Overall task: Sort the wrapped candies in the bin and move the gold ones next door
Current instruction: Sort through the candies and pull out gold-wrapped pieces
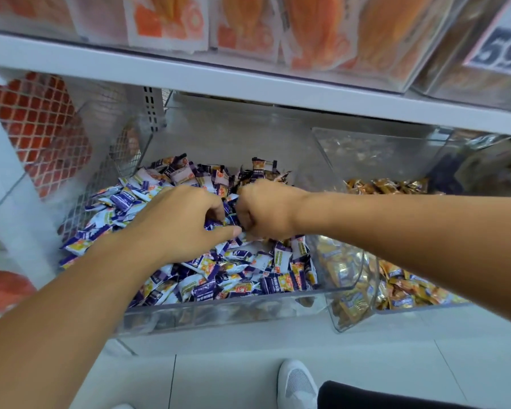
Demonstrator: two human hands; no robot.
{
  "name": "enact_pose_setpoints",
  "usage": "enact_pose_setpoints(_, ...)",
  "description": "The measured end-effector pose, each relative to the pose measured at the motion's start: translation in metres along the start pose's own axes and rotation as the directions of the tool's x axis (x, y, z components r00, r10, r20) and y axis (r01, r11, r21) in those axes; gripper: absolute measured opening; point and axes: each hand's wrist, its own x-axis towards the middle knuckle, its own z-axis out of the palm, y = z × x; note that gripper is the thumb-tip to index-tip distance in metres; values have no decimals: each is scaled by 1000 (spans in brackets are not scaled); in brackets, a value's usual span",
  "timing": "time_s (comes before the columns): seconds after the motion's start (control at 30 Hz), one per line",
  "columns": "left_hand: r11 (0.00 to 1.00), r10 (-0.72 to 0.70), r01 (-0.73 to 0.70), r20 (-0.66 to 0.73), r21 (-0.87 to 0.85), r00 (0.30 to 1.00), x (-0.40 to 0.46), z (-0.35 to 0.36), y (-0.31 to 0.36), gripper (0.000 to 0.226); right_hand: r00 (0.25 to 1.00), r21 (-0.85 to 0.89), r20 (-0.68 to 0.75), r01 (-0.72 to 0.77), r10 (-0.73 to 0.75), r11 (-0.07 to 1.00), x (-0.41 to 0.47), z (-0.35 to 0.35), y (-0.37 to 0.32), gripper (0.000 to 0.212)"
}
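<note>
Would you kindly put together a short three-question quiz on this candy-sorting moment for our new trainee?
1. True or false: both hands are inside the bin of purple-and-white candies.
2. Multiple choice: the bin of gold candies sits (A) to the person's left of the purple bin, (B) to its right, (C) on the shelf above.
3. Fill in: the right hand is curled like a ____ among the candies.

Key
1. True: the left hand and the right hand meet at the middle of the pile.
2. B.
3. Fist; what it grips, if anything, is hidden.
</note>
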Motion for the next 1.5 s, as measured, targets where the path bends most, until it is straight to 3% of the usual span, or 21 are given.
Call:
enact_pose_setpoints(0.03,999,37,-37,-64,8,997,1,-1,1,50,996,218,-77,-32,49,976,1,-5,3,9)
enact_pose_setpoints(0.07,998,64,-63,-128,7,990,2,-2,2,53,985,472,-127,-40,113,881,0,-10,5,7)
enact_pose_setpoints(0.13,996,44,-58,-209,-62,977,3,-6,4,51,981,865,-90,-7,171,502,-2,-17,3,9)
enact_pose_setpoints(0.2,989,-23,-11,-227,-145,974,3,-7,4,40,992,987,18,-38,122,157,-4,-21,3,3)
enact_pose_setpoints(0.23,989,-49,16,-220,-149,974,2,-7,3,31,989,989,49,-68,137,133,-3,-23,6,2)
enact_pose_setpoints(0.27,990,-68,40,-207,-137,976,2,-6,2,24,978,961,35,-89,205,261,-2,-27,13,9)
enact_pose_setpoints(0.3,988,-93,67,-193,-136,977,2,-5,2,18,958,838,-36,-126,285,530,1,-32,23,15)
enact_pose_setpoints(0.33,983,-122,94,-187,-156,975,1,-5,1,13,943,599,-118,-184,312,780,5,-36,33,22)
enact_pose_setpoints(0.37,977,-148,112,-191,-184,970,1,-5,1,9,943,368,-144,-232,301,900,8,-39,38,28)
enact_pose_setpoints(0.47,966,-184,138,-209,-217,960,4,-4,-2,9,962,37,-1,-271,272,962,21,-33,37,40)
enact_pose_setpoints(0.6,962,-160,120,-153,-244,975,4,-2,2,14,977,-51,13,-212,213,976,34,-22,31,44)
enact_pose_setpoints(0.73,954,-145,112,-100,-278,984,2,-4,6,20,974,-34,26,-224,225,974,32,-23,37,35)
enact_pose_setpoints(0.8,931,-166,129,-82,-341,983,1,-3,7,19,977,118,57,-212,207,970,25,-29,41,27)
enact_pose_setpoints(0.87,850,-244,193,-41,-489,969,4,-1,6,19,981,392,53,-192,186,900,12,-37,41,10)
enact_pose_setpoints(0.9,758,-300,242,6,-606,954,6,-2,7,21,985,525,51,-169,167,834,5,-40,39,8)
enact_pose_setpoints(1.0,284,-342,306,202,-909,918,10,-6,11,30,994,805,62,-101,86,585,-14,-41,29,15)
enact_pose_setpoints(1.07,158,-298,265,210,-951,931,9,-9,14,24,996,889,17,-57,91,455,-19,-38,25,14)
enact_pose_setpoints(1.23,212,-247,131,77,-968,966,6,-12,21,14,978,921,-83,3,189,389,-34,-36,19,17)
enact_pose_setpoints(1.33,245,-222,44,-11,-968,975,9,-17,45,12,977,973,-112,71,183,218,-61,-34,19,32)
enact_pose_setpoints(1.4,358,-180,-40,-111,-933,977,11,-13,70,19,979,974,-147,118,145,192,-80,-29,17,31)
enact_pose_setpoints(1.5,583,-133,-117,-236,-804,963,13,-5,102,30,936,971,-220,182,275,158,-98,-24,14,24)
